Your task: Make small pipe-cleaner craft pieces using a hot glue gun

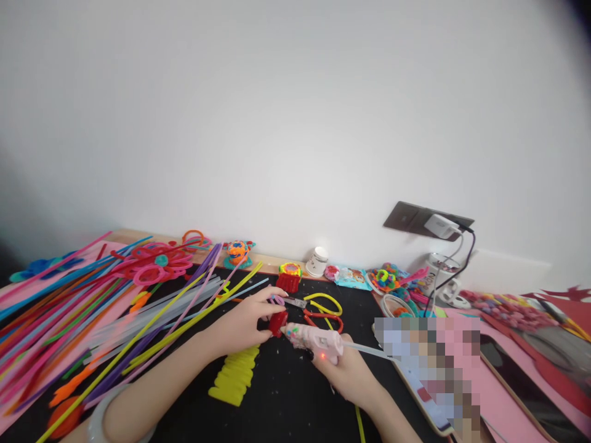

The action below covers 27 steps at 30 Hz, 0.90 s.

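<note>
My left hand (247, 321) pinches a small red fuzzy piece (277, 323), seemingly bent pipe cleaner, between thumb and fingers. A purple loop (277, 299) shows at its fingertips; whether it is held I cannot tell. In my right hand (349, 374) is a pale pink hot glue gun (319, 343), its nozzle close to the red piece and a red light lit on its side. A clear glue stick (367, 349) juts from its back. Scissors (300, 303) with yellow and red handles lie just beyond. Below my left hand rests a yellow zigzag-folded pipe cleaner (234, 376).
Many loose pipe cleaners (50, 332) spread across the left side. Along the wall stand a paper cup (317, 261) and a red-and-yellow fuzzy piece (290, 277). Rightward are a partly blurred phone (429, 400), a dark phone (526, 384) and a charger (442, 226) with hanging cables.
</note>
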Available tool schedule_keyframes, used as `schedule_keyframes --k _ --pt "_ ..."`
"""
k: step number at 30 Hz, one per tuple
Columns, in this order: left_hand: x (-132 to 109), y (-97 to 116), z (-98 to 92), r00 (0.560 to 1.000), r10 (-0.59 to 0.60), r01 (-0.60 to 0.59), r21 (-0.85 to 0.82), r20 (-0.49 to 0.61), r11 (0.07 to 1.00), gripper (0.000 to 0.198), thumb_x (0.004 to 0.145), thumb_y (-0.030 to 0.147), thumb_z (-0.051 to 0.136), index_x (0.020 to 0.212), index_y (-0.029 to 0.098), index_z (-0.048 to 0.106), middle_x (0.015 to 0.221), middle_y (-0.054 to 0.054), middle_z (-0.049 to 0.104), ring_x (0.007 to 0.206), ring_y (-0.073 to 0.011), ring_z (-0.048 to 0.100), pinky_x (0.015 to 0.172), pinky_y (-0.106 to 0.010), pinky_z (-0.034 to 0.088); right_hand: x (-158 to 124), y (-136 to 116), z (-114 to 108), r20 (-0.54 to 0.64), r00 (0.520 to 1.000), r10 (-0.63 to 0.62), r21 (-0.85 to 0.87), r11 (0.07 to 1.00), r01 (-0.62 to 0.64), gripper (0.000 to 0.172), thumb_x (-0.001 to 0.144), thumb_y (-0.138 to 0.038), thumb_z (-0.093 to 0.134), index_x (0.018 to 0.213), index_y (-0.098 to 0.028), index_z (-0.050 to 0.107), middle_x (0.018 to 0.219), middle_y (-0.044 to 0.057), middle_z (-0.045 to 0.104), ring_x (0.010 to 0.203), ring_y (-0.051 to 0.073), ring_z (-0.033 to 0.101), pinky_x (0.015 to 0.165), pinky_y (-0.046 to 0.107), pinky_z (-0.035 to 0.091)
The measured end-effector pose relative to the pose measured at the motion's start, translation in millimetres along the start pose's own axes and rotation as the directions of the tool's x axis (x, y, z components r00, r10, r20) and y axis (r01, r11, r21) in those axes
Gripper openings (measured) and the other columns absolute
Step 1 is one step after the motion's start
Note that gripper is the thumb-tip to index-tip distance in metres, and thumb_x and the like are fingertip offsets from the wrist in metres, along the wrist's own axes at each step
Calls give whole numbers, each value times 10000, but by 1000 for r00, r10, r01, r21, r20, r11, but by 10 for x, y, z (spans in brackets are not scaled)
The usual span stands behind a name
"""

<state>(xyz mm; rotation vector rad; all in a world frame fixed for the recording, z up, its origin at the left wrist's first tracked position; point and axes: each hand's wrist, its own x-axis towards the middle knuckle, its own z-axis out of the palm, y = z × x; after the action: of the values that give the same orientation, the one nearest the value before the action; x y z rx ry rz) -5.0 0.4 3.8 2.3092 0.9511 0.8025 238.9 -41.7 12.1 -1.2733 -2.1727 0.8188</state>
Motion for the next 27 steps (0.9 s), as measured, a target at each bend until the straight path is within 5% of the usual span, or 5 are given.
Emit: schedule_keyframes --k 9,16,27 --pt "-19 27 10 999 31 -30 36 -13 999 488 706 15 567 1126 258 624 1362 -57 462 1233 -246 464 1040 -331 381 4 111 59 -144 987 67 -27 997 -72 159 791 -224 494 728 -164 628 527 -42 430 478 109 378 454 207 318" --pt "3 64 -1 1000 10 -9 61 -26 998 389 721 29 572 1044 229 651 1346 -73 470 1200 -244 491 1012 -314 402 -20 89 40 -18 1000 11 -47 999 -12 169 787 -184 491 682 -183 624 582 -27 532 536 126 453 513 212 367" --pt "-13 34 18 1000 10 -9 50 -21 999 433 716 31 570 1089 242 635 1355 -66 462 1201 -247 493 1020 -319 400 -28 98 50 -93 994 54 -38 998 -57 158 777 -215 516 771 -181 669 621 -6 566 574 150 490 521 220 403"
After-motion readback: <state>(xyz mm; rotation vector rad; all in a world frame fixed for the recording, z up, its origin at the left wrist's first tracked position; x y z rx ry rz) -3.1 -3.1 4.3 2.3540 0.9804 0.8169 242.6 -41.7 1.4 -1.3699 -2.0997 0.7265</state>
